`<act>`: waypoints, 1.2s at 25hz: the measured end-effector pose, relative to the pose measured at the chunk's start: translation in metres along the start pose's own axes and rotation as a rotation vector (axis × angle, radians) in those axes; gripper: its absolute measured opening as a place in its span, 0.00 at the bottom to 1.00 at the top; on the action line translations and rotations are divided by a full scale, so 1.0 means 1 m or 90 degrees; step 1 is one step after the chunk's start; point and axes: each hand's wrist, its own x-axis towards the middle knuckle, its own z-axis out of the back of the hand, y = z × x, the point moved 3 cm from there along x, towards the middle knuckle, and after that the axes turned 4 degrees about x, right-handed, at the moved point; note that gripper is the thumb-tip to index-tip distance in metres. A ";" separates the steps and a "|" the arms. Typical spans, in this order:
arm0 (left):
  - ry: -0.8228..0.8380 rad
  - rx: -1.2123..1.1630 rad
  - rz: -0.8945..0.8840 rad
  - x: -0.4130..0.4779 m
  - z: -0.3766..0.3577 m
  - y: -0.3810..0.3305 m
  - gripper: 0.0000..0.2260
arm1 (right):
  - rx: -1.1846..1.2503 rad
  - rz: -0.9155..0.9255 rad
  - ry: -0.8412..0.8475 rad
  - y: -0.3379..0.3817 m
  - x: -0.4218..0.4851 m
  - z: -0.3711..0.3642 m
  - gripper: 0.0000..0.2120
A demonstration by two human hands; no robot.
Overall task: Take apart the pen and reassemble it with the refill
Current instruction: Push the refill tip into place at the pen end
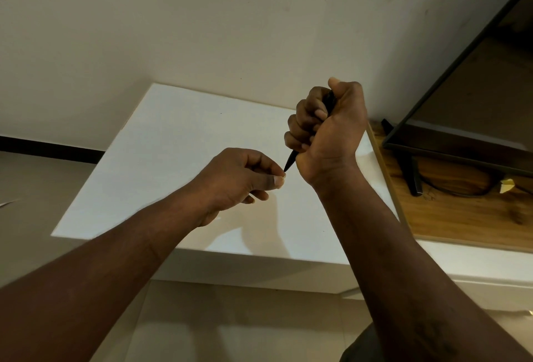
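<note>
White table top (161,159) fills the middle of the view, set against a pale wall. Left hand (239,179) hovers above the table, thumb and forefinger pressed together in a pinch right at the pen's point; whether a small part sits between them, cannot tell. Other left fingers curl loosely under. Black pen (291,159) slants down-left, tapered tip touching the left fingertips, most of the barrel hidden. Right hand (328,127) is raised higher, closed in a full fist around the barrel, thumb on top, a dark stretch of pen showing between the knuckles. Further right: wooden surface (450,217) carrying a dark-framed screen (461,119) on a stand, cable beside it.
</note>
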 end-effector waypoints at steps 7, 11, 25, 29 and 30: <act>-0.020 0.002 -0.022 0.001 0.000 0.002 0.05 | -0.052 0.006 0.058 -0.003 -0.003 -0.006 0.20; -0.019 0.008 -0.024 0.001 0.000 0.002 0.06 | -0.076 0.009 0.075 -0.003 -0.005 -0.007 0.20; -0.018 0.027 -0.006 0.001 -0.002 0.003 0.02 | -0.074 0.014 0.088 -0.005 -0.007 -0.010 0.20; -0.022 0.029 -0.005 0.002 -0.001 0.003 0.03 | -0.074 0.015 0.083 -0.005 -0.006 -0.010 0.20; -0.022 0.029 -0.006 0.002 -0.001 0.003 0.03 | -0.078 0.017 0.083 -0.005 -0.006 -0.009 0.20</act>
